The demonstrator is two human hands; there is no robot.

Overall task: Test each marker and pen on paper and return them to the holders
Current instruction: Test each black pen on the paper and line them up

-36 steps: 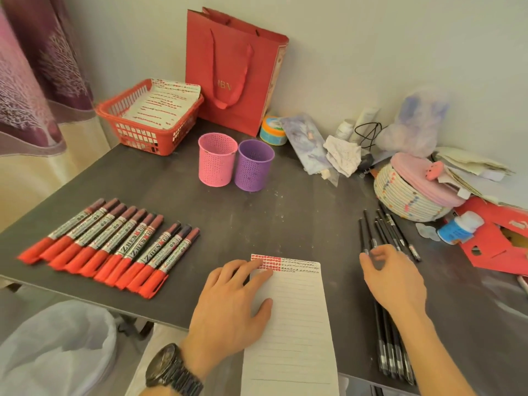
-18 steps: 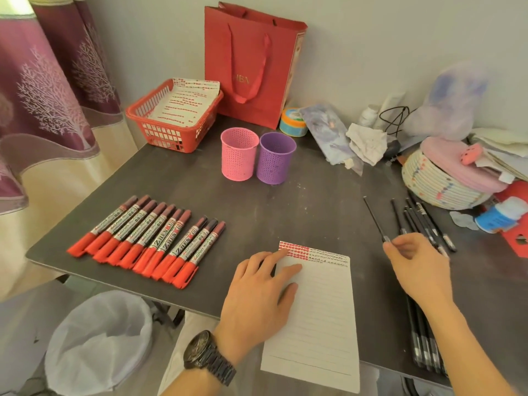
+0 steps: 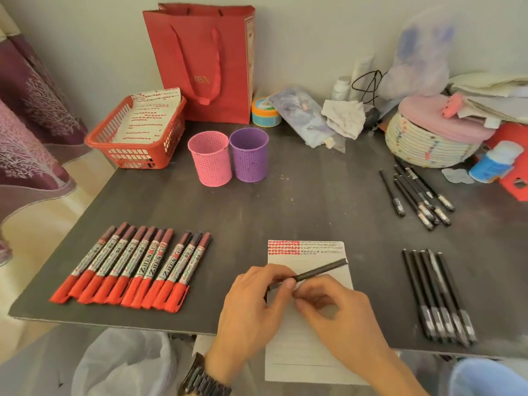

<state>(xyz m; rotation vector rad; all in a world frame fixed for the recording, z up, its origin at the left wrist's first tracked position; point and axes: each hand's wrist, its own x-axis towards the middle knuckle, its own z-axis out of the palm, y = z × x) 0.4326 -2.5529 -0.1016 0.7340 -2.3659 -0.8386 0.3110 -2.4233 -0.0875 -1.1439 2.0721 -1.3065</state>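
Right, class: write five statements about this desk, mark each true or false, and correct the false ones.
1. The left hand and the right hand both hold one black pen over the paper. True.
2. The pink holder stands to the right of the purple holder. False: it stands to its left.
3. The red markers lie in a row on the table. True.
4. The red basket holds nothing. False: a marked sheet lies in it.
5. The paper is blank. False: its top bears marks.
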